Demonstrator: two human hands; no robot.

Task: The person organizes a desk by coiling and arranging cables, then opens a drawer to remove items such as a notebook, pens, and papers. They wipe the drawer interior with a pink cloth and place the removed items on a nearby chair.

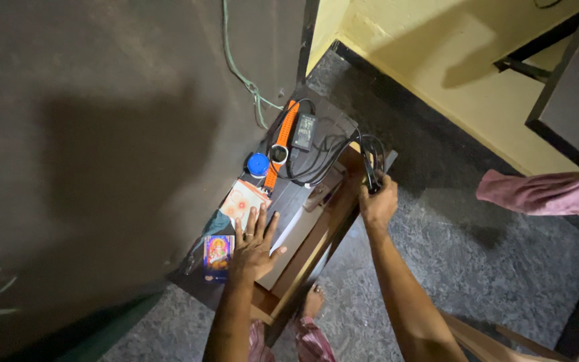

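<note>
My left hand (254, 245) rests flat, fingers spread, on the top of a small dark wooden table (316, 221), beside a colourful picture card (218, 253). A ring shows on one finger. My right hand (378, 200) is closed around a bundle of black cable (368, 157) at the table's right edge. The cable runs to a black power adapter (304, 131) lying on the table. Beside the adapter lie an orange-strapped watch (280, 149) and a small blue round lid (258, 164). A pale orange patterned card (242, 201) lies just ahead of my left fingers.
A dark wall (102, 134) stands left of the table, with a green cord (242, 74) hanging down it. Speckled grey floor (450, 234) spreads to the right, below a yellow wall (437, 53). A pink cloth (557, 188) hangs at the right. My foot (313, 302) shows under the table.
</note>
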